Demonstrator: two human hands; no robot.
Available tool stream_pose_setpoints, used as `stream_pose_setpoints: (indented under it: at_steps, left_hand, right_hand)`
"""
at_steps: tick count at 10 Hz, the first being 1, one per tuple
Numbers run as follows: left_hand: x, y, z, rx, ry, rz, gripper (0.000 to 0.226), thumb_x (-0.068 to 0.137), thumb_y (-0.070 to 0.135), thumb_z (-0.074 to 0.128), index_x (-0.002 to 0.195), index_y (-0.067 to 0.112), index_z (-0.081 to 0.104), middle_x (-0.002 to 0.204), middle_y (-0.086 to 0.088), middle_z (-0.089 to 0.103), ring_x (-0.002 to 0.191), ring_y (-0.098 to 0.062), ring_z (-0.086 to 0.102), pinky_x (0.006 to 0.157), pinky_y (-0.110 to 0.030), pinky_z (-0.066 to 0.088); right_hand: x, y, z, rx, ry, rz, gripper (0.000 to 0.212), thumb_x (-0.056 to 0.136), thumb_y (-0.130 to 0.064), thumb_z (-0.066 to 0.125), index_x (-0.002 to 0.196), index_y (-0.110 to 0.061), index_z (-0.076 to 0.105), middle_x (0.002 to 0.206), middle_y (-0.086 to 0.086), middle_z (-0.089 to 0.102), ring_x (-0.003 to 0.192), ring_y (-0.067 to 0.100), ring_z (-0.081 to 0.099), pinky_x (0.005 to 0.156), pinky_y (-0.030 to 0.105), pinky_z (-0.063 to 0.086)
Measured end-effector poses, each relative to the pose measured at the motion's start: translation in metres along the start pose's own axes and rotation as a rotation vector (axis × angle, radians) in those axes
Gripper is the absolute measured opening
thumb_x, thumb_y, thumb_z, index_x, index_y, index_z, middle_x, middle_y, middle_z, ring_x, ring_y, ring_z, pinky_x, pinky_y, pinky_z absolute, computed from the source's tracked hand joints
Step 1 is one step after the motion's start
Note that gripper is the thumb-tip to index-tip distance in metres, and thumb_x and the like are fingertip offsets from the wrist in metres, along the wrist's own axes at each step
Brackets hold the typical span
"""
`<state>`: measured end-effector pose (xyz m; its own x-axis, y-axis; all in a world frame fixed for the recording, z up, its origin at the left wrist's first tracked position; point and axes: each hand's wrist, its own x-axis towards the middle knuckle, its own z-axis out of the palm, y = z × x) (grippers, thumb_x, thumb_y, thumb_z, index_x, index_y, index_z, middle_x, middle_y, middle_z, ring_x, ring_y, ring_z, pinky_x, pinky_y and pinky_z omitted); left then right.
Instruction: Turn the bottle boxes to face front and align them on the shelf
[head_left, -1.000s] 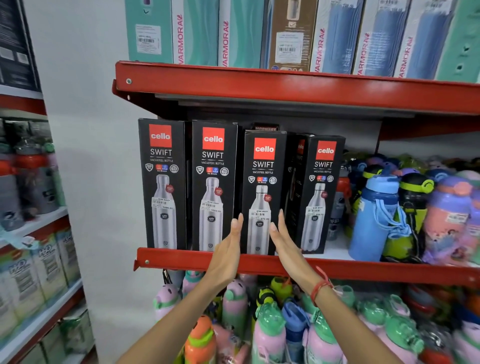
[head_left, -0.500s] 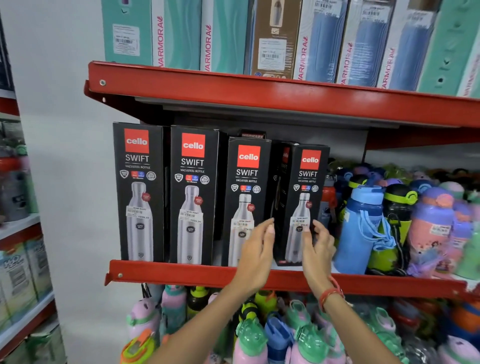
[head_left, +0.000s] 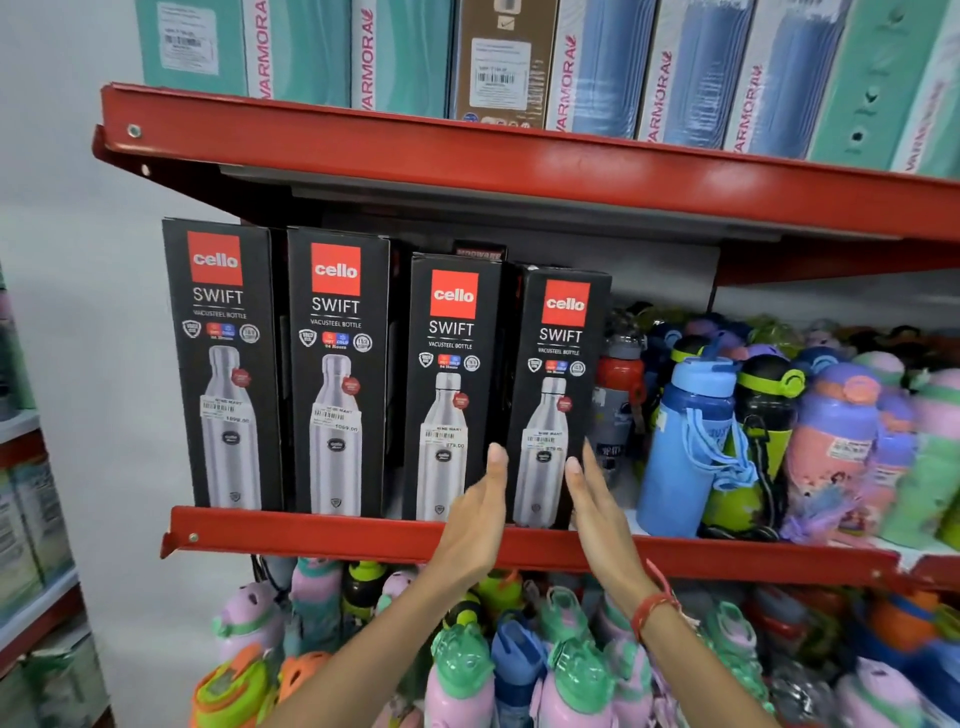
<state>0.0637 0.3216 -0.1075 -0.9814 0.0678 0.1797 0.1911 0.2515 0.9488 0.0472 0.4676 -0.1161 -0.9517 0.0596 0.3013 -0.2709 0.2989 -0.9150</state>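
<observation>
Several black Cello Swift bottle boxes stand in a row on the red shelf (head_left: 311, 535), fronts facing me. The two on the left, the first box (head_left: 223, 364) and the second box (head_left: 337, 374), are taller in view; the third box (head_left: 452, 364) and the rightmost box (head_left: 561, 353) sit slightly further back. My left hand (head_left: 478, 514) is flat with fingers straight at the rightmost box's lower left edge. My right hand (head_left: 597, 509) is flat at its lower right edge. The palms face each other and hold nothing.
Loose plastic bottles crowd the same shelf to the right, the nearest a red-capped bottle (head_left: 618, 395) and a blue bottle (head_left: 685, 447). More bottles (head_left: 467, 670) fill the shelf below. Varmora boxes (head_left: 597, 67) line the upper red shelf. A white wall (head_left: 78, 260) is at left.
My hands moved from the third box to the rightmost one, gripped it half a second ago, and now have straightened and let go. That box now sits squarer, closer to the third.
</observation>
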Motion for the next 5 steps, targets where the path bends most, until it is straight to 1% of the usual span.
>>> stream_pose_setpoints:
  at_steps: [1, 2, 3, 4, 5]
  left_hand:
    - [-0.011, 0.004, -0.006, 0.004, -0.014, 0.014, 0.099, 0.064, 0.091, 0.001, 0.135, 0.039, 0.045, 0.111, 0.011, 0.053, 0.112, -0.019, 0.053, 0.094, -0.03, 0.034]
    - [-0.019, 0.008, -0.007, -0.003, -0.026, 0.024, 0.097, 0.065, 0.091, 0.001, 0.136, 0.04, 0.043, 0.115, 0.008, 0.057, 0.113, -0.021, 0.055, 0.095, -0.033, 0.035]
    - [-0.026, 0.014, -0.01, 0.017, -0.036, 0.005, 0.104, 0.06, 0.095, 0.003, 0.137, 0.038, 0.043, 0.107, 0.009, 0.061, 0.109, -0.023, 0.055, 0.094, -0.033, 0.039]
    - [-0.035, 0.026, -0.017, 0.029, -0.052, 0.016, 0.113, 0.061, 0.094, 0.007, 0.148, 0.026, 0.028, 0.152, -0.007, 0.039, 0.139, -0.023, 0.038, 0.117, -0.045, 0.025]
    - [-0.046, 0.053, -0.038, 0.021, 0.066, 0.148, 0.093, 0.069, 0.09, 0.013, 0.125, 0.029, 0.056, 0.125, -0.004, 0.062, 0.118, -0.015, 0.056, 0.109, -0.036, 0.033]
  right_hand:
    - [-0.009, -0.003, 0.002, -0.023, -0.002, -0.012, 0.069, 0.085, -0.064, 0.031, 0.149, -0.04, 0.015, 0.137, -0.025, 0.027, 0.128, 0.001, 0.027, 0.106, 0.025, 0.021]
    - [-0.015, -0.006, 0.002, -0.026, -0.01, -0.012, 0.069, 0.087, -0.063, 0.032, 0.149, -0.039, 0.013, 0.149, -0.019, 0.027, 0.139, 0.008, 0.026, 0.109, 0.028, 0.021]
    - [-0.022, -0.013, 0.002, -0.043, -0.013, 0.011, 0.066, 0.091, -0.06, 0.034, 0.15, -0.039, 0.012, 0.153, -0.013, 0.028, 0.141, 0.015, 0.028, 0.111, 0.031, 0.022]
    - [-0.034, -0.031, 0.001, -0.069, 0.02, -0.017, 0.063, 0.093, -0.056, 0.035, 0.15, -0.037, 0.016, 0.152, -0.008, 0.033, 0.14, 0.019, 0.032, 0.106, 0.029, 0.026]
    - [-0.041, -0.074, -0.003, -0.088, 0.116, -0.173, 0.06, 0.094, -0.052, 0.035, 0.149, -0.035, 0.02, 0.151, -0.003, 0.039, 0.138, 0.018, 0.037, 0.105, 0.025, 0.027]
